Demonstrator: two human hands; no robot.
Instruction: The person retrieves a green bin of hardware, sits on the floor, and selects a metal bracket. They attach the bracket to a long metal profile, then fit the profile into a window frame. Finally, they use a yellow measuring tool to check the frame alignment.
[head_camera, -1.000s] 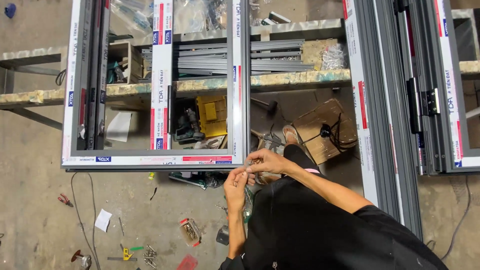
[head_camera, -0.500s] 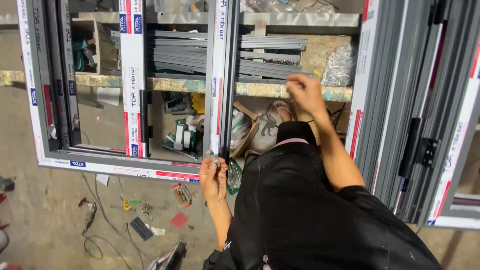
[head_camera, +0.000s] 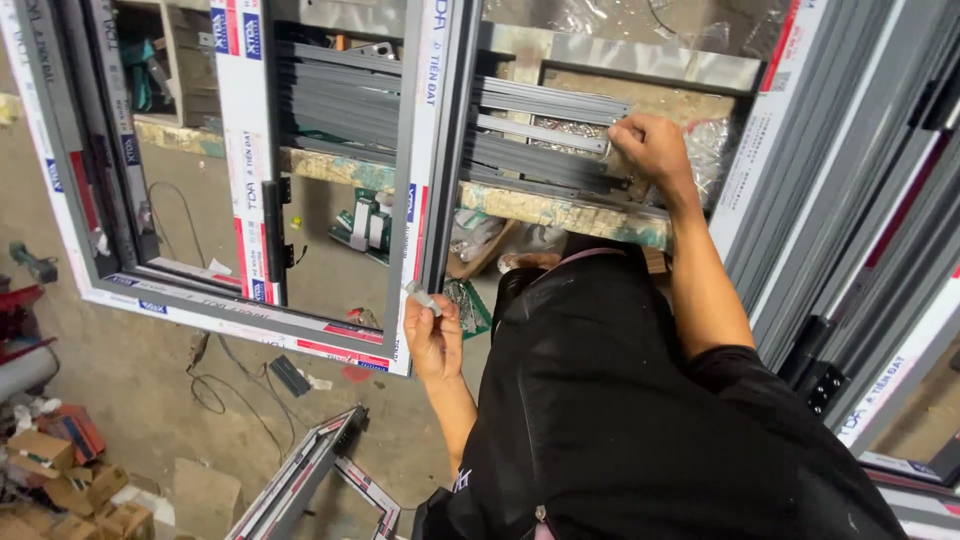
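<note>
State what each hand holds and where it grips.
Left hand pinches a small grey metal piece by its lower end. Right hand rests on the grey strips; grip unclear.

The person is wearing a black short-sleeved shirt (head_camera: 640, 400); both forearms are showing bare, and the left hand (head_camera: 432, 335) and right hand (head_camera: 652, 150) are ungloved.

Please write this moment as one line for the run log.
left hand: holds small grey part at window frame | right hand: on grey strips
</note>
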